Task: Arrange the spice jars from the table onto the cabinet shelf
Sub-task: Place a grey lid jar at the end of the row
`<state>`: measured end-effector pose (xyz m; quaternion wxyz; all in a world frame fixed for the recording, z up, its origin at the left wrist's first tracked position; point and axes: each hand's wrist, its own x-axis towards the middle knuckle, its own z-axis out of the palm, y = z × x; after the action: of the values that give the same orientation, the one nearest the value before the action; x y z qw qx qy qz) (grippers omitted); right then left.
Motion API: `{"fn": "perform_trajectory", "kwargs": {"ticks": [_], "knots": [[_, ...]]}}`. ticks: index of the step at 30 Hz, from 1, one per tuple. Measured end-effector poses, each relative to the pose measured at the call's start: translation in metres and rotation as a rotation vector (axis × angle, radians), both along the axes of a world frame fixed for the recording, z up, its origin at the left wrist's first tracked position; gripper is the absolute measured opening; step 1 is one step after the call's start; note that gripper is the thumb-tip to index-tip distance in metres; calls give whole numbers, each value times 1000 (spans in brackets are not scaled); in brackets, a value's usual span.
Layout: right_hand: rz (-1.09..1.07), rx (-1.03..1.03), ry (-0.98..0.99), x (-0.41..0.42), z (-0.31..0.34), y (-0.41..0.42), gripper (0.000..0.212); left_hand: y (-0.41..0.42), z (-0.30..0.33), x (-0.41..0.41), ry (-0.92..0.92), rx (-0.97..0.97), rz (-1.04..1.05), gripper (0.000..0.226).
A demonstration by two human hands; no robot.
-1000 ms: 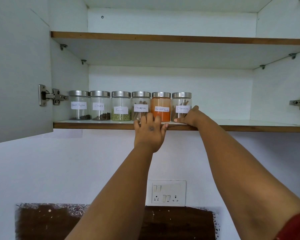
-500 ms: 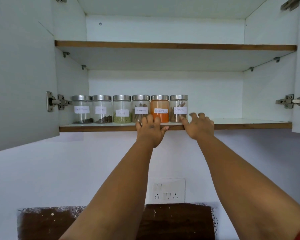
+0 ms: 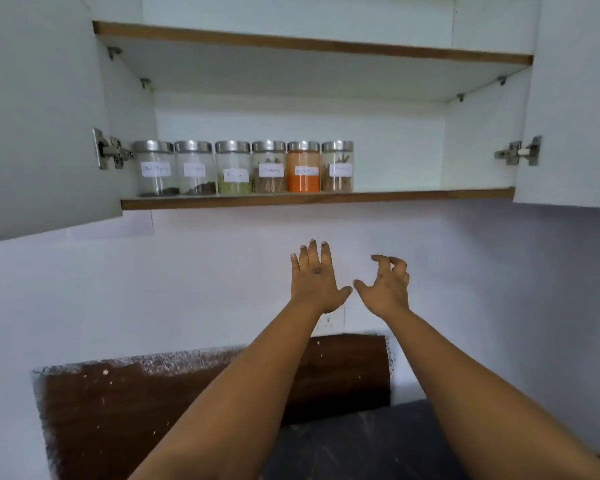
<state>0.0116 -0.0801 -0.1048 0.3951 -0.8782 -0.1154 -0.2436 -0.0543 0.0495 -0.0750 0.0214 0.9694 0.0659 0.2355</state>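
left hand (image 3: 314, 282): off the lower shelf (image 3: 317, 201) edge, now lowered at 6 o'clock of it, fingers spread, empty | right hand (image 3: 385, 289): off the rightmost jar (image 3: 337, 167); dropped alongside, at 3 o'clock of the left, fingers curled, empty | thumbs nearly touching

Six spice jars (image 3: 245, 168) packed lid to lid along the left half of the lower shelf (image 3: 430, 194), no gap for fingers between them. Right half of that shelf was bare up to the right cabinet wall. Headroom above the lids was clear up to the upper shelf (image 3: 312, 43). Both doors stood open; hinges (image 3: 111, 152) jutted in at each side. Both hands (image 3: 314, 282) hung empty below the shelf edge, wall behind.
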Motion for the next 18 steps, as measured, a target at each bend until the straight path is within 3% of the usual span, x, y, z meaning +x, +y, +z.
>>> {"fn": "perform_trajectory", "kwargs": {"ticks": [7, 12, 15, 18], "knots": [[-46, 243, 217, -62, -111, -28, 57, -28, -123, -45, 144, -238, -137, 99], [-121, 184, 435, -113, -199, -87, 56, -64, -228, -79, 384, -472, -244, 101], [-190, 203, 554, -148, -245, -125, 41, -83, -279, -100, 542, -559, -336, 96], [-236, 156, 627, -177, -284, -140, 29, -99, -316, -120, 528, -597, -374, 82]]}}
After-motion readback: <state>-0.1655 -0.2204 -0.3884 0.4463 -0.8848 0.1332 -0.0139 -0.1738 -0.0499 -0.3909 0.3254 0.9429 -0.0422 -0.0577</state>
